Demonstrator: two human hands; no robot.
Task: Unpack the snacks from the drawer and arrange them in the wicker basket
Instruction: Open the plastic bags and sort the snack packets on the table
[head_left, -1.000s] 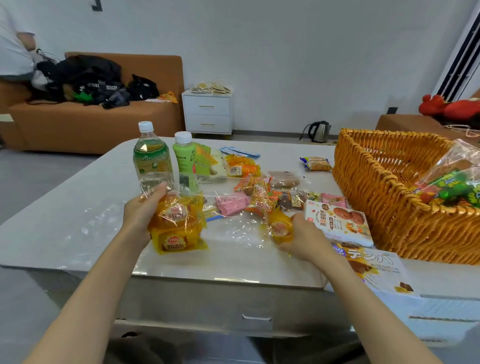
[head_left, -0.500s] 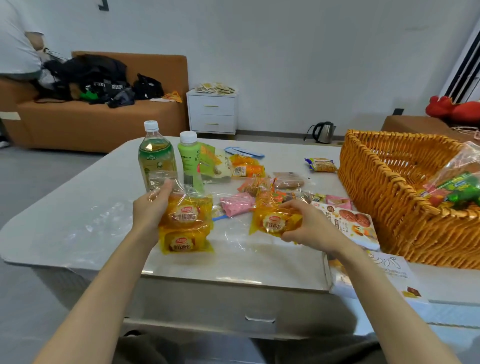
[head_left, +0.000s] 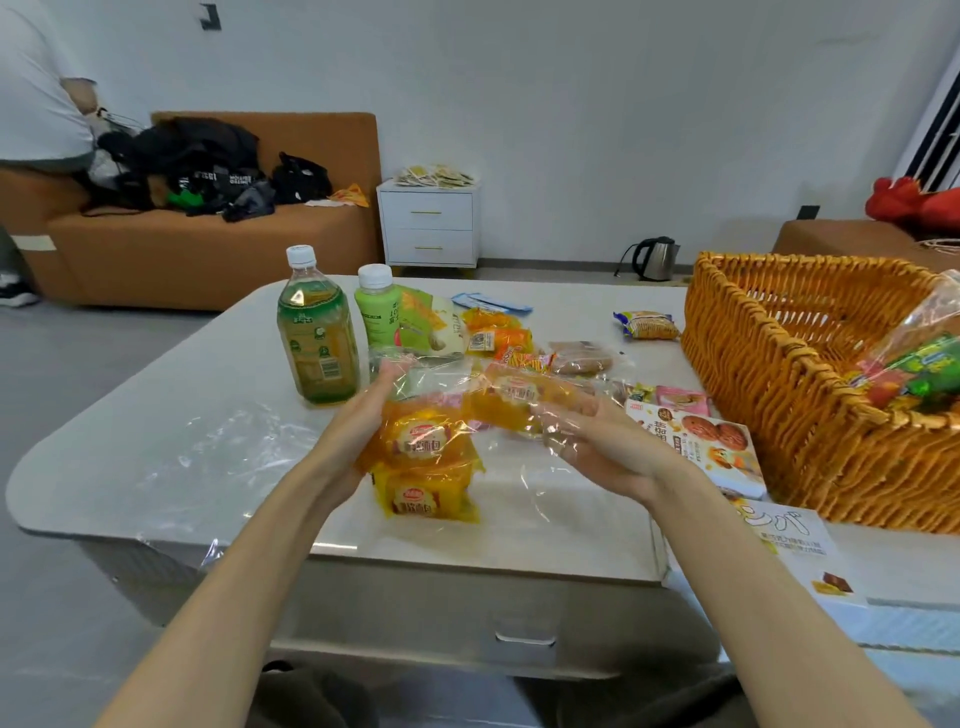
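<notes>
Two stacked yellow bread packs (head_left: 423, 467) sit near the table's front edge. My left hand (head_left: 353, 431) lies against their left side with fingers straight. My right hand (head_left: 592, 447) holds a third yellow bread pack (head_left: 519, 397) in crinkly clear wrap, just right of and above the stack. The wicker basket (head_left: 831, 467) stands at the right with a clear bag of colourful snacks (head_left: 919, 369) inside. Several small snack packets (head_left: 571, 361) lie across the table's middle.
A tea bottle (head_left: 317, 338) and a green bottle (head_left: 376, 306) stand behind my left hand. A biscuit box (head_left: 701, 441) lies beside the basket, and a white box (head_left: 789, 535) sits below it. The drawer front (head_left: 524, 636) is under the table (head_left: 156, 426). A person stands by the sofa, far left.
My right hand lifted a bread pack off the table and carried it left toward the stack. My left hand eased its grip and now rests straight-fingered on the stack's side.
</notes>
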